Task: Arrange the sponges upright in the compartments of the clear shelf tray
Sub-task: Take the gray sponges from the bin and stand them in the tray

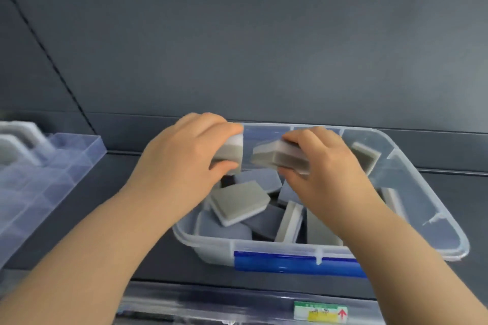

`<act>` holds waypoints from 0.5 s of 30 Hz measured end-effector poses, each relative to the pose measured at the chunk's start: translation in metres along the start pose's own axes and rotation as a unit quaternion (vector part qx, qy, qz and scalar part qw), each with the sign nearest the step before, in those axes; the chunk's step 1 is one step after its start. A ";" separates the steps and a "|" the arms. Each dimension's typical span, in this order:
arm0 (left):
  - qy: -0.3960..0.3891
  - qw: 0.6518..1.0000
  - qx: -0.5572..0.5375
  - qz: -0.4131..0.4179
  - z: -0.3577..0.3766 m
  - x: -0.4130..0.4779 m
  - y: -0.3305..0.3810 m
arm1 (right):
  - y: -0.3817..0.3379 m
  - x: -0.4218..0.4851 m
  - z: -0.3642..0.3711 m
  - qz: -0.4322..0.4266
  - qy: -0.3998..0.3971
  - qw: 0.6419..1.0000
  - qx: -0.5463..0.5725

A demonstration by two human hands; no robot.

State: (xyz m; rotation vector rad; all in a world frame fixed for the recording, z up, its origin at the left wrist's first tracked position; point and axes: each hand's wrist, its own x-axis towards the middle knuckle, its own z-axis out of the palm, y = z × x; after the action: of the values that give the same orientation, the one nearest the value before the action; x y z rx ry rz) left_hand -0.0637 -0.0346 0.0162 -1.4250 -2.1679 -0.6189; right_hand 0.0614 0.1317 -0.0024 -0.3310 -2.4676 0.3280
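A clear plastic bin (433, 227) with a blue latch sits on the dark shelf and holds several grey-and-white sponges (237, 202), lying loose at odd angles. Above the bin, my left hand (182, 161) grips one sponge (233, 150) between thumb and fingers. My right hand (327, 166) grips what looks like two stacked sponges (277, 157). The clear shelf tray (60, 166) with its compartments lies at the far left, and upright sponges (18, 145) show at its back end.
A dark back wall rises behind the shelf. At the shelf's front edge runs a clear price rail with a green, yellow and white label (320, 311) bearing a red arrow. Bare dark shelf lies between the tray and the bin.
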 end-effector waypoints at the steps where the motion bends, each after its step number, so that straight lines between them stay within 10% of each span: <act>1: 0.023 1.000 0.002 0.012 -0.013 -0.012 -0.013 | -0.021 0.000 0.002 -0.016 0.023 1.000 -0.002; 15: 0.094 0.992 0.062 -0.053 -0.185 -0.236 -0.188 | -0.306 -0.025 0.123 -0.154 0.084 0.980 0.098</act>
State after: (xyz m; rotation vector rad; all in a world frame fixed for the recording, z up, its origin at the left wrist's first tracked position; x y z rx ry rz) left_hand -0.1303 -0.3817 -0.0019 -1.1454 -2.1041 -0.6174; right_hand -0.0423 -0.1815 -0.0166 0.1029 -2.2523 0.3886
